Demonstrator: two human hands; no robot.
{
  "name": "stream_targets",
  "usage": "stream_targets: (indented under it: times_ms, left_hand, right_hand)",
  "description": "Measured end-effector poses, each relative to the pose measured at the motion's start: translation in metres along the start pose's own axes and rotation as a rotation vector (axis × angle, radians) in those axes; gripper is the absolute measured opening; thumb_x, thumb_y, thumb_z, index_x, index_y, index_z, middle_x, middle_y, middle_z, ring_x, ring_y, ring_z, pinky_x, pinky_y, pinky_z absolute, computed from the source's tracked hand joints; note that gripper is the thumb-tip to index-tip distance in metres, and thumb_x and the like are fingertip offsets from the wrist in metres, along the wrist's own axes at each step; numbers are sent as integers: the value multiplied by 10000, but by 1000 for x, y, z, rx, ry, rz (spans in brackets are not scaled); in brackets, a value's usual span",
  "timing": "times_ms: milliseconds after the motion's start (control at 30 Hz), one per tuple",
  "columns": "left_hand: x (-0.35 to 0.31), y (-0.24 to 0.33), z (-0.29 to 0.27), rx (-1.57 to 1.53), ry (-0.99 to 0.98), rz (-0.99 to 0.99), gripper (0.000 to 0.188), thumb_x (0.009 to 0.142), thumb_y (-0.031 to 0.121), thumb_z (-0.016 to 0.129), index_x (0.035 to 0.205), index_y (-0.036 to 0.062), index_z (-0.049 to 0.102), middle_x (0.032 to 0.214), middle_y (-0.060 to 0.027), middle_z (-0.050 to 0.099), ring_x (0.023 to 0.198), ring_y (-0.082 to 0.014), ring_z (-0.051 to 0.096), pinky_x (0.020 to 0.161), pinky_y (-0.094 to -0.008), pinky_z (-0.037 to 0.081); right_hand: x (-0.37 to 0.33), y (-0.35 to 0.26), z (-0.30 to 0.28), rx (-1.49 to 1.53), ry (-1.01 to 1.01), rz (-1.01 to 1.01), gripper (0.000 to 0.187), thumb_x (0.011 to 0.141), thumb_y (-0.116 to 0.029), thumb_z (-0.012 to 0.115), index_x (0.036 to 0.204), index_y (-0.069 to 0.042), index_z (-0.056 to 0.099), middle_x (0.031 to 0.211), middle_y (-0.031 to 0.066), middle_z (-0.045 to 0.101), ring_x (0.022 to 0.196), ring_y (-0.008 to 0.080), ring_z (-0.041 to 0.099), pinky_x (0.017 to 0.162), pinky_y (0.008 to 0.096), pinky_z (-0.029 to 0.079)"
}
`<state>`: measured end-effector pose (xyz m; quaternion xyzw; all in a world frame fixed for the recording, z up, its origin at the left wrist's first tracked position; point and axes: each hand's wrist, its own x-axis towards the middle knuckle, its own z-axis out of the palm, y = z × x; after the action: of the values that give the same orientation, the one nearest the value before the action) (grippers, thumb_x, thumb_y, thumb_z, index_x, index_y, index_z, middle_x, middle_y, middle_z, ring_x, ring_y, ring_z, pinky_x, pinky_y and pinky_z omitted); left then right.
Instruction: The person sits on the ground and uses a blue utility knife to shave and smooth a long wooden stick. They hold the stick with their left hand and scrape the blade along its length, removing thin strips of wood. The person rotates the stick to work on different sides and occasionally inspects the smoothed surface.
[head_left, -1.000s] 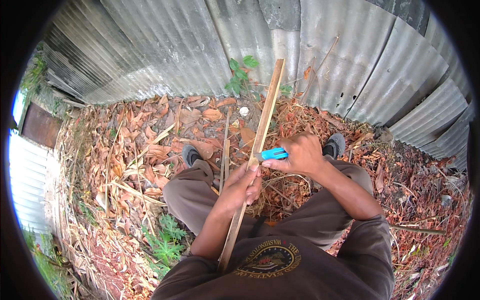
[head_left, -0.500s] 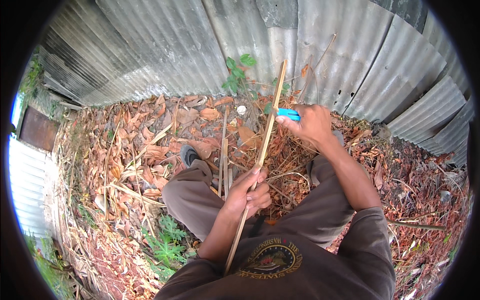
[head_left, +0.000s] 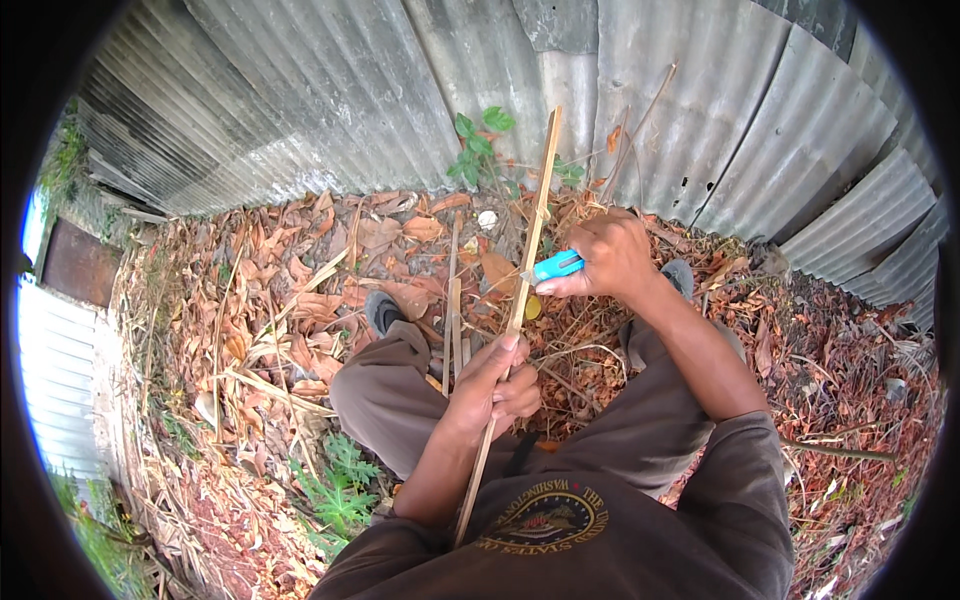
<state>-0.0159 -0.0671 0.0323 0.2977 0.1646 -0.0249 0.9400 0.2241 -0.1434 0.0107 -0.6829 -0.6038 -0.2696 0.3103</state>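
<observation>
A long, thin wooden strip [head_left: 538, 215], pale yellow-brown like split bamboo, slants up from my lap toward the metal fence. My left hand [head_left: 492, 388] is wrapped round its lower half, thumb lying along the strip. In my right hand [head_left: 608, 255] is a bright blue utility knife [head_left: 558, 265], gripped by its handle. The knife's front end meets the strip's right edge, a little above my left hand. Its blade is too small to make out clearly. The strip's lower end rests against my dark shirt.
Corrugated metal sheets [head_left: 350, 100] stand as a fence ahead. Dry leaves [head_left: 290, 300] cover the ground around my feet. More narrow wooden strips [head_left: 454, 310] lie between my legs. Green plants grow by the fence [head_left: 475, 145] and at my left [head_left: 340, 485].
My right hand has drawn the blue knife down along the strip, closer to my left hand. The strip's top end has tilted slightly left. My left hand keeps its hold.
</observation>
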Motion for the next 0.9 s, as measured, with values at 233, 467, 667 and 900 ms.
stream_targets:
  times_ms: [233,467,667,900]
  left_hand:
    - [-14,-22,3,-33,-69,-119,267,1034,341,387,865,134,395,529,68,299,417,-44,268,472,-216,240]
    - [-28,-34,-13,77,53,-94,245,1026,309,418,924,88,441,549,49,317,415,-65,303,451,-220,277]
    - [3,-2,-33,360,226,73,236,1019,258,422,977,39,499,588,19,368,465,-78,366,472,-220,323]
    - [45,21,-27,221,111,-14,253,988,321,454,890,93,500,634,33,393,524,-84,386,528,-222,342]
  right_hand:
    - [5,97,-8,-229,-182,619,794,791,-787,435,680,-39,678,577,187,611,621,377,649,590,478,503]
    - [-48,163,-20,-224,-469,1142,948,811,-820,299,755,45,685,804,260,664,856,387,665,760,461,501]
    - [-35,91,-40,66,-730,916,817,826,-767,409,731,-2,681,651,212,624,733,368,661,676,454,496]
    - [-7,10,-27,187,-386,519,653,821,-653,562,713,-16,660,508,150,524,511,345,566,529,442,440]
